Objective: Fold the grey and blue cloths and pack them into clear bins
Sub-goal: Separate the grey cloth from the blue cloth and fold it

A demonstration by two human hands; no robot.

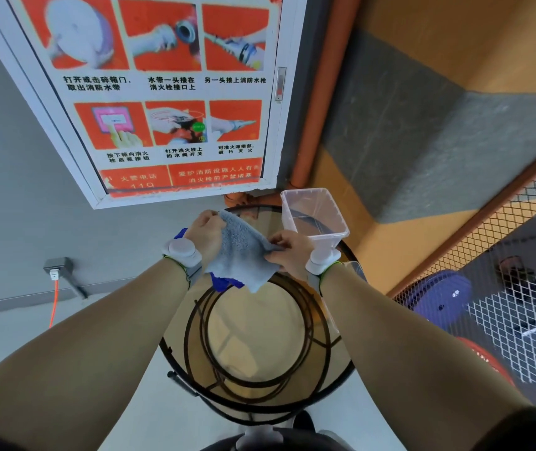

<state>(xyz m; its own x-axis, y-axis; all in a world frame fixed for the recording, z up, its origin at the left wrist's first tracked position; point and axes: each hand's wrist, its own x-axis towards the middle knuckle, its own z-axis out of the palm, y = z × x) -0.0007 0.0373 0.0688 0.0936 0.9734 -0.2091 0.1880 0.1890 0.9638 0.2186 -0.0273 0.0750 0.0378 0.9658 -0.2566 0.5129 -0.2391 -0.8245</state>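
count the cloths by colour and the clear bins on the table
grey cloth: 1
blue cloth: 1, mostly hidden under the grey one
clear bin: 1 in plain view; a clear edge just this side of it may be a second, cannot tell
total: 3 sure

This looks like a service corner in a public or commercial building, some kind of passage rather than a room. A fire hose cabinet door (169,99) takes up much of the grey wall. Its red panels show step by step how to use the hose, and the number 119 is printed at the foot. An orange pipe (318,92) runs up beside it. Low down, a wall socket (56,267) feeds an orange cable (54,304). On the right stands a metal mesh fence (520,320), and a small round glass counter (260,320) stands before the cabinet.
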